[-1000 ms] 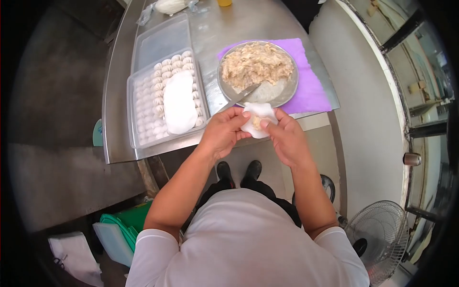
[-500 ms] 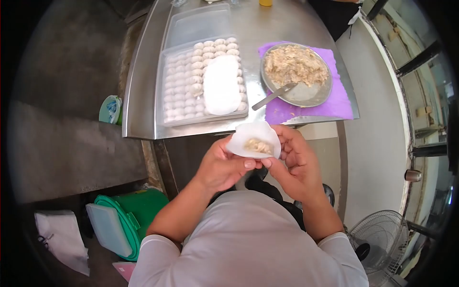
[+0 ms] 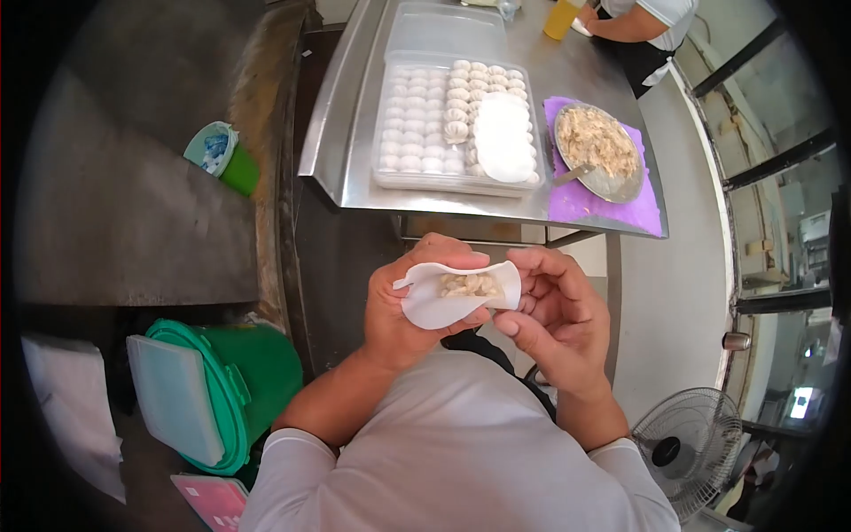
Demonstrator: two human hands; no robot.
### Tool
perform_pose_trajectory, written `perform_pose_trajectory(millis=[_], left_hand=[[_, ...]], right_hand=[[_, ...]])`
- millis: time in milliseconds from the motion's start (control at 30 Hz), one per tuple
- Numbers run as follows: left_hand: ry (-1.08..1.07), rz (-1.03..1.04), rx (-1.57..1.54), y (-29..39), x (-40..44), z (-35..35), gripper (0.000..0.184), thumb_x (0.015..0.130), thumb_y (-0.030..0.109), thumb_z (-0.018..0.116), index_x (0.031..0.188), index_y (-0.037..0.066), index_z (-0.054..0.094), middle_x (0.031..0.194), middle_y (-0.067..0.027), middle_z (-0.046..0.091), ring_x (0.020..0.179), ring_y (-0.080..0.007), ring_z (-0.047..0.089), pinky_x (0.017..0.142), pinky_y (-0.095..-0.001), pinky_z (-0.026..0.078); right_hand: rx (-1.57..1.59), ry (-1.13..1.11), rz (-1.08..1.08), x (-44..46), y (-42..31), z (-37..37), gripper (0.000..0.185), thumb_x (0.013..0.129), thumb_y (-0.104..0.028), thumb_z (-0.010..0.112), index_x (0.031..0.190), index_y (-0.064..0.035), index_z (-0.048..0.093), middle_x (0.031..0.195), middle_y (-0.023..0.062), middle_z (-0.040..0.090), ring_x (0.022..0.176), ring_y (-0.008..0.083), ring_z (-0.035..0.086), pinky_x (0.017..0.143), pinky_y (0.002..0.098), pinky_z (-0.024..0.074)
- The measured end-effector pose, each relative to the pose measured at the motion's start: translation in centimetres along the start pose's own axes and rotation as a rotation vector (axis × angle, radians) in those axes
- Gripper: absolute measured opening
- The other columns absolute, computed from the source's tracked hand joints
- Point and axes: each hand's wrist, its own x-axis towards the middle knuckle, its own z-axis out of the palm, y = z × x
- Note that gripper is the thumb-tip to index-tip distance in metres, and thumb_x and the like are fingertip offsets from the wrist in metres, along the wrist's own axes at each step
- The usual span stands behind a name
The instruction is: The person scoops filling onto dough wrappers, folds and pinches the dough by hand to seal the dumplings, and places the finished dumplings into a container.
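Just short of the worktop (image 3: 355, 173), grips cupped white wrapper (image 3: 434, 310), with filling (image 3: 470, 285) inside, in left hand (image 3: 390, 319); touches its right edge with half-curled right hand (image 3: 572, 315). Cannot tell if pinching.

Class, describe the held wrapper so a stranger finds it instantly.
Start at the steel table; below its near edge in the picture are the left hand and right hand. Between them is a white wrapper with curled sides. Unlike the plain white pile in the tray, it cradles pale filling.
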Motion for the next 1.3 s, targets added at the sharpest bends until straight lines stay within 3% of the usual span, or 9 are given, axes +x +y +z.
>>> perform_pose_trajectory(millis=[167,267,400,467,600,667,767,867,1300], left_hand=[[-0.006,0.03,0.019,1.1,-1.8,-2.4,0.045,0.074,0.001,0.089,0.115,0.006,0.073,0.11,-0.0066,0.064,0.1,-0.0152,0.062,0.088,-0.0293,0.051],[-0.009,0.107,0.171,2.4,-2.3,-3.6,0.044,0.074,0.002,0.089,0.115,0.007,0.074,0.109,-0.0061,0.065,0.1,-0.0149,0.062,0.088,-0.0289,0.05],[-0.044,0.093,0.252,4.5,-2.8,-4.7,0.044,0.072,0.003,0.091,0.112,0.007,0.074,0.109,-0.0071,0.066,0.101,-0.0159,0.064,0.087,-0.0292,0.051],[0.011,0.038,0.202,5.0,-3.1,-5.0,0.044,0.071,0.003,0.091,0.111,0.007,0.074,0.11,-0.0076,0.066,0.101,-0.0164,0.065,0.087,-0.0295,0.051],[-0.111,0.121,0.269,5.1,-3.0,-5.8,0.042,0.07,0.003,0.092,0.107,0.005,0.073,0.111,-0.0091,0.067,0.103,-0.017,0.065,0.088,-0.0305,0.052],[-0.131,0.087,0.269,5.5,-3.2,-5.8,0.041,0.069,0.004,0.093,0.106,0.005,0.073,0.111,-0.0094,0.067,0.103,-0.017,0.065,0.089,-0.0308,0.052],[0.041,-0.066,-0.08,5.5,-3.9,-5.1,0.042,0.068,0.003,0.093,0.106,0.005,0.074,0.113,-0.0101,0.068,0.106,-0.0174,0.065,0.089,-0.0309,0.054],[-0.096,0.071,0.172,5.3,-3.6,-6.1,0.043,0.068,0.001,0.092,0.106,0.005,0.073,0.114,-0.0113,0.067,0.106,-0.0171,0.066,0.088,-0.031,0.055],[-0.081,-0.026,0.141,5.7,-4.7,-5.1,0.045,0.069,0.006,0.093,0.109,0.002,0.072,0.115,-0.016,0.068,0.105,-0.0189,0.065,0.09,-0.0327,0.053]], right_hand=[[-0.236,-0.072,-0.172,0.0,1.3,1.4,0.03,0.092,0.006,0.07,0.12,0.0069,0.06,0.113,0.0117,0.064,0.092,0.0107,0.062,0.076,0.0223,0.0527],[-0.043,-0.012,0.01,0.3,0.8,3.7,0.02,0.093,0.003,0.069,0.112,0.0054,0.064,0.109,0.0107,0.063,0.086,0.0095,0.06,0.07,0.0211,0.0504],[0.015,-0.046,0.063,1.2,1.3,5.0,0.021,0.093,-0.001,0.071,0.112,0.0044,0.065,0.104,0.0103,0.064,0.083,0.0106,0.058,0.068,0.0232,0.0478],[-0.36,-0.109,-0.122,1.3,1.1,5.2,0.019,0.091,-0.001,0.073,0.108,0.0038,0.068,0.098,0.0087,0.066,0.083,0.0125,0.056,0.067,0.0262,0.0455],[-0.25,0.007,-0.165,1.5,0.9,6.9,0.014,0.089,-0.001,0.073,0.103,0.0034,0.071,0.1,0.0099,0.066,0.085,0.0152,0.055,0.068,0.0272,0.0439],[-0.566,-0.137,-0.289,1.8,0.6,6.6,0.014,0.088,0.0,0.073,0.102,0.0028,0.072,0.1,0.0109,0.066,0.085,0.0175,0.056,0.069,0.0277,0.0447],[-0.67,-0.221,-0.371,1.9,0.3,6.4,0.017,0.087,0.001,0.073,0.104,0.0029,0.07,0.097,0.0115,0.067,0.083,0.0195,0.056,0.069,0.0297,0.0464],[-0.461,-0.007,-0.226,1.3,0.3,8.3,0.017,0.086,0.003,0.073,0.103,0.0028,0.07,0.094,0.0098,0.068,0.082,0.021,0.057,0.07,0.0322,0.0479],[-0.696,-0.14,-0.282,0.7,-0.6,7.7,0.013,0.087,0.006,0.07,0.1,0.0046,0.069,0.097,0.0133,0.066,0.082,0.023,0.057,0.066,0.0306,0.048]])
